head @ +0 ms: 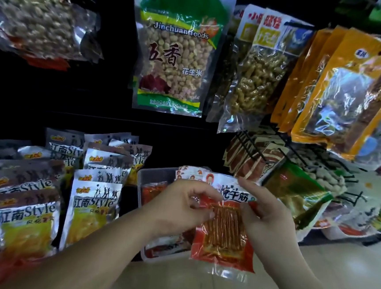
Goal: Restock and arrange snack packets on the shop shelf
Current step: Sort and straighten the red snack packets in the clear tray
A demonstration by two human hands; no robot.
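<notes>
Holding red 牛筋 snack packet (223, 237).

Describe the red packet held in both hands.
The red packet is glossy plastic, with a white printed header and a clear window showing orange-brown sticks. It is held upright near a clear tub of similar packets. The left hand pinches its upper left edge; the right hand grips its upper right.

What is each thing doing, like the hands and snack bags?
Red snack packet, sealed, held by both hands.
Left hand, pinches packet's left edge.
Right hand, grips its right edge.
Clear plastic bin, open, holds red packets.
Green peanut bag, hanging up.
Silver packets, standing in rows.
</notes>
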